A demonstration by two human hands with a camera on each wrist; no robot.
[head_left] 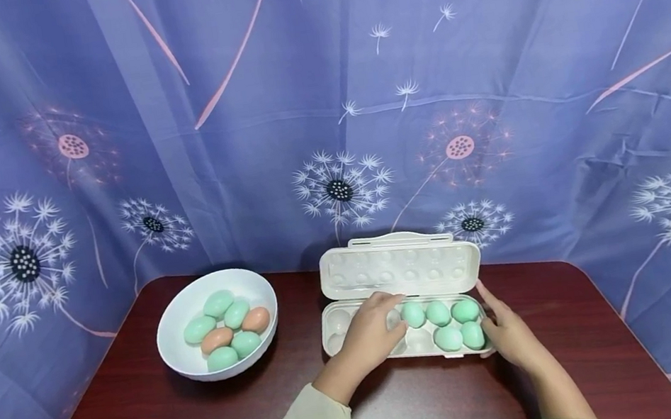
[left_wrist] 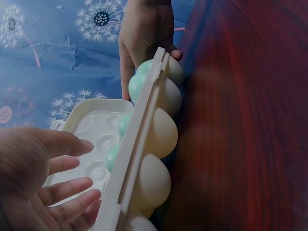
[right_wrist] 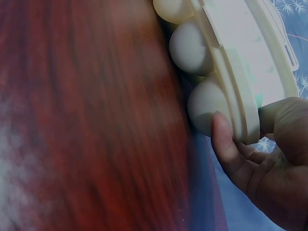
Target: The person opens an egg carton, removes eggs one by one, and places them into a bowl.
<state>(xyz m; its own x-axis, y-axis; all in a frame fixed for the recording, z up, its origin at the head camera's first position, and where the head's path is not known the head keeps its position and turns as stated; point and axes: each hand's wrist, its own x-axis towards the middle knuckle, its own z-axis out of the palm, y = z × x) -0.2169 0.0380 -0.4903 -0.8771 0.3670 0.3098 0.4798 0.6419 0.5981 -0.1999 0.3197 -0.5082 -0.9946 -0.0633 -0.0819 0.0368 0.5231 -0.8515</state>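
Observation:
A white plastic egg carton [head_left: 419,342] stands with its lid [head_left: 405,270] tipped back. Several pale green eggs [head_left: 448,338] sit in the cups at its right end. Over the left half hovers my left hand [head_left: 368,331], fingers spread and slightly bent, holding nothing; in the left wrist view its thumb [left_wrist: 72,143] and fingers show apart. It hides some cups. My right hand [head_left: 510,334] grips the carton's right end. In the right wrist view, the thumb [right_wrist: 225,142] presses an end cup from outside while other fingers curl around the rim.
To the left stands a white bowl [head_left: 176,357] with several green eggs [head_left: 222,358] and two orange-brown eggs [head_left: 216,339]. Both it and the carton rest on a dark red wooden table [head_left: 260,406]. A blue dandelion-print curtain [head_left: 254,178] hangs behind the table.

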